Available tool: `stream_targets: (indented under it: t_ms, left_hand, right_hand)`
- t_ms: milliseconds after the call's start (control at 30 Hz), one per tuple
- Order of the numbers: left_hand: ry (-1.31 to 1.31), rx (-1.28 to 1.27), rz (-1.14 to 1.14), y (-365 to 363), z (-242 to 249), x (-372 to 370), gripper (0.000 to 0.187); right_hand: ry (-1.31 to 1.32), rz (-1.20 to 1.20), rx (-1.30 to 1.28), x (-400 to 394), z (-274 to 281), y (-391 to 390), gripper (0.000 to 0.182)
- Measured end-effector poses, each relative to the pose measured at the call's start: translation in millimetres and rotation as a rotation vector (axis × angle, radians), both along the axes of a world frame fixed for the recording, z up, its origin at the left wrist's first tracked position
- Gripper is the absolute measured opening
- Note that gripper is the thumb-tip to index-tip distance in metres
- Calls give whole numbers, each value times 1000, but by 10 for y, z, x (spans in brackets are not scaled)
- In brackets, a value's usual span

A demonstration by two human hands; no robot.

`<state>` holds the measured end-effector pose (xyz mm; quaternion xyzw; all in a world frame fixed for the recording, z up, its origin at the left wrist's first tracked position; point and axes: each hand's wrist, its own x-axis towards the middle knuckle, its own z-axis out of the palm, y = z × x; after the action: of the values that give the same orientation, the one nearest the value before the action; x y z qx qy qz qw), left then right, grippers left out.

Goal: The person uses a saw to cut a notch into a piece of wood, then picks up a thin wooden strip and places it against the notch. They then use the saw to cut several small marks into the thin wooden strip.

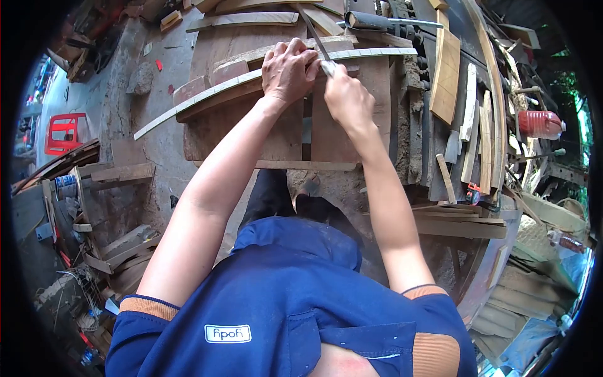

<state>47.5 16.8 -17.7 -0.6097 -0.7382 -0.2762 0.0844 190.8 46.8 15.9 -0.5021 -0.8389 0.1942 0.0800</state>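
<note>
A long, thin wooden strip point(207, 94) with evenly spaced cross marks runs across the wooden bench point(245, 135) in a slight curve. My left hand point(290, 72) lies over its middle, fingers curled down on it and holding it against the pieces beneath. Beside it, my right hand point(348, 97) is closed round the pale handle of a long, narrow, dark-bladed tool point(315, 36). Its blade points away from me and slightly left, crossing the strip close to my left fingers. Whether the blade is toothed is too small to tell.
Curved wooden pieces point(245, 20) lie at the bench's far side. On the right are planks point(445, 75), loose wood sticks point(485, 135), a tape measure point(473, 193) and a plastic jug of red liquid point(541, 124). A red plastic stool point(65, 133) stands at left.
</note>
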Motion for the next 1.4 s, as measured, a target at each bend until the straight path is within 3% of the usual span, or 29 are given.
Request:
stream_targets:
  t_ms: [267,433,667,800,1067,1200,1400]
  left_hand:
    - [35,-52,25,-39,15,-19,22]
    - [29,-39,16,-12,28,-2,21]
    - [-16,0,8,-5,-33,-26,22]
    - [-9,-10,1,7,-27,-23,22]
    - [41,-35,22,-61,13,-11,22]
    - [32,-25,17,-15,13,-13,21]
    - [-10,-33,19,5,-24,-31,20]
  right_hand:
    - [-46,2,-12,358,94,-300,24]
    - [-30,-4,-14,-46,17,23,24]
    - [-42,-4,-42,363,146,-310,24]
    - [-8,-26,15,-44,0,-4,23]
    - [-18,-2,-20,338,101,-303,24]
    - [-11,-20,27,-21,-9,-16,23]
    - [-34,19,-25,354,85,-292,22]
